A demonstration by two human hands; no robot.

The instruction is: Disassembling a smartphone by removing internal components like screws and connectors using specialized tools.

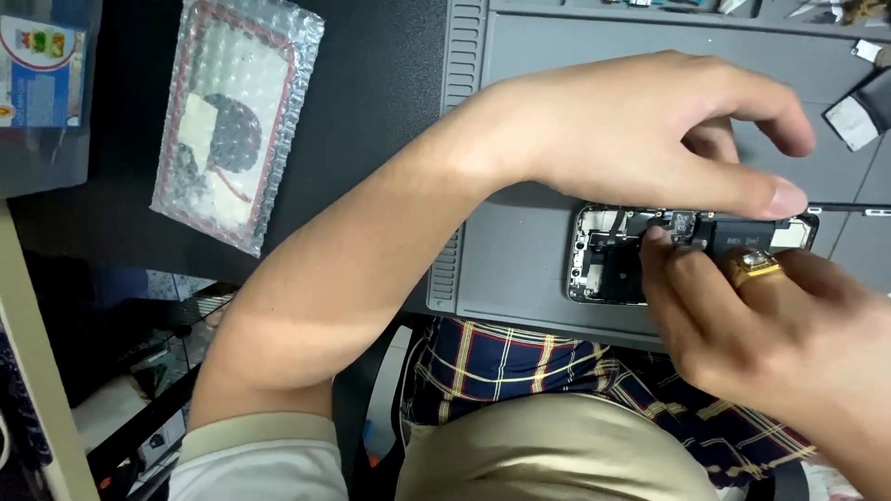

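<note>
An opened phone (603, 255) lies on a grey work mat (520, 167), its back off and its inner parts showing. My left hand (640, 125) arches over the phone's far edge, thumb stretched along it, fingers curled with nothing in them. My right hand (752, 315), wearing a gold ring, comes from the lower right. Its fingertips press on a small part near the middle of the phone. Much of the phone's right half is hidden under my hands.
A bubble-wrapped flat part (232, 116) lies on the dark table at upper left. A coloured box (42, 74) sits at the far left. Small parts and tools (863, 111) lie at the mat's upper right. My plaid-clothed lap shows below the table edge.
</note>
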